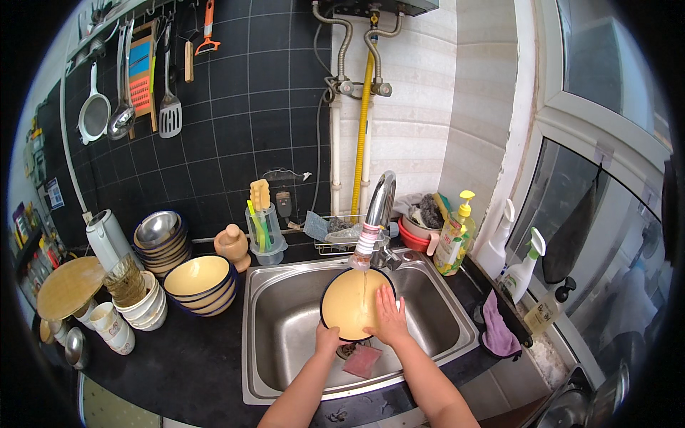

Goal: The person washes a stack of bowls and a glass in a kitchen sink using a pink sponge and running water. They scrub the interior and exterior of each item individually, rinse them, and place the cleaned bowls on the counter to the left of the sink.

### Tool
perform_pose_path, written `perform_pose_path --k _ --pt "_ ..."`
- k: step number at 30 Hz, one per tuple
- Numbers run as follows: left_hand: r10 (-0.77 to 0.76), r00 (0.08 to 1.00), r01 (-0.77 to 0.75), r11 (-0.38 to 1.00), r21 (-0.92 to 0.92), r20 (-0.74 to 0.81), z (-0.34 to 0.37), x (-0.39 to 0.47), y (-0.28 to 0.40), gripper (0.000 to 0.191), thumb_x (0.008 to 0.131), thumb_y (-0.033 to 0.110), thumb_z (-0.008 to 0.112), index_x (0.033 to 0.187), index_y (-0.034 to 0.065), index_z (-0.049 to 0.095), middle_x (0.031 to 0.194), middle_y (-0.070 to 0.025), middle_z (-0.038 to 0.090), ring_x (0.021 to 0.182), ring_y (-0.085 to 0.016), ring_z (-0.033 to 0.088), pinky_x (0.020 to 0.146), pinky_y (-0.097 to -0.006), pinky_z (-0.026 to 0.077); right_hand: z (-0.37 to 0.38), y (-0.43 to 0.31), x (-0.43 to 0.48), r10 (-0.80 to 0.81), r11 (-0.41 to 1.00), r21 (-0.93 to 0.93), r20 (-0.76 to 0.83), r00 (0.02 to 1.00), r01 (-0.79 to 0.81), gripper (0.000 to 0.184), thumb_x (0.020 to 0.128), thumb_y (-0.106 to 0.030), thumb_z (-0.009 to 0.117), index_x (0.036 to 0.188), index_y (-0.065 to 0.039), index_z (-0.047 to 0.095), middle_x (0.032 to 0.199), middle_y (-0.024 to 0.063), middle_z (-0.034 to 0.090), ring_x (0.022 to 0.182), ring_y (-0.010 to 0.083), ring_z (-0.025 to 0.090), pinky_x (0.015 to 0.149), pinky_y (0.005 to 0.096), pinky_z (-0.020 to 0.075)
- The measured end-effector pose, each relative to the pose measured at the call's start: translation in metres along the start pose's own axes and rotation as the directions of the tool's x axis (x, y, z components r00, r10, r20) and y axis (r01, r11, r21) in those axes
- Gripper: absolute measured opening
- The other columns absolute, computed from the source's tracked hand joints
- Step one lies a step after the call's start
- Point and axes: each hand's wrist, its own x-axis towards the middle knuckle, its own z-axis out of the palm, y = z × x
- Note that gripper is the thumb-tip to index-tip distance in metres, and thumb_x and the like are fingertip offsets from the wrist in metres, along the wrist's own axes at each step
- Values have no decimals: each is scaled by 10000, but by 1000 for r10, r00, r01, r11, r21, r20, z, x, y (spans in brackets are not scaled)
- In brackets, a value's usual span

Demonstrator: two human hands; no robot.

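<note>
A yellow bowl with a dark blue rim (348, 305) is tilted under the chrome faucet (381, 200), and a thin stream of water runs into it. My left hand (327, 338) grips the bowl's lower left edge, thumb over the rim. Flat against the bowl's inner right side lies my right hand (389, 315), fingers spread. Beneath the bowl, a pink sponge or cloth (363, 361) rests by the drain in the stainless steel sink (278, 342).
Left of the sink stand stacked yellow bowls (200, 281), a wooden mortar with pestle (233, 246) and white cups (113, 326). At the right are a dish soap bottle (455, 241), spray bottles (527, 267) and a purple cloth (497, 329).
</note>
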Motion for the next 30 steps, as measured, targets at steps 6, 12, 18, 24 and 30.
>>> perform_pose_path --k 6,12,18,24,30 --pt "-329 937 349 897 -269 119 -21 11 -9 401 736 -13 390 1130 -88 374 1094 -245 484 928 -398 554 729 -477 504 -10 -8 9 45 965 253 -438 898 75 856 587 -18 596 1339 -60 189 1387 181 136 1264 372 147 1028 443 151" --pt "-562 786 582 813 0 258 -28 29 -25 408 757 165 403 1092 -65 439 965 -238 574 779 -310 595 672 -362 502 24 26 10 428 495 812 82 900 -310 483 668 -43 536 1144 10 475 1012 180 564 932 318 547 821 402 425" --pt "-620 775 579 775 255 122 -15 13 -7 457 813 312 331 993 -76 491 773 -208 599 596 -272 591 539 -350 505 30 40 9 492 506 564 432 756 -652 291 726 -135 494 948 37 570 752 153 636 587 207 631 563 304 506" --pt "-397 918 331 743 582 -15 8 -19 38 474 820 359 358 959 -70 503 739 -176 602 607 -260 601 540 -368 496 54 50 7 383 443 552 596 706 -706 151 711 -6 534 772 130 563 643 166 595 487 225 592 410 323 506" --pt "230 973 -88 387 918 -4 7 -38 73 330 770 197 419 967 -66 447 789 -256 593 756 -392 588 686 -470 470 58 37 8 34 163 751 644 764 -640 227 748 -38 576 950 50 521 835 149 595 649 261 618 564 347 543"
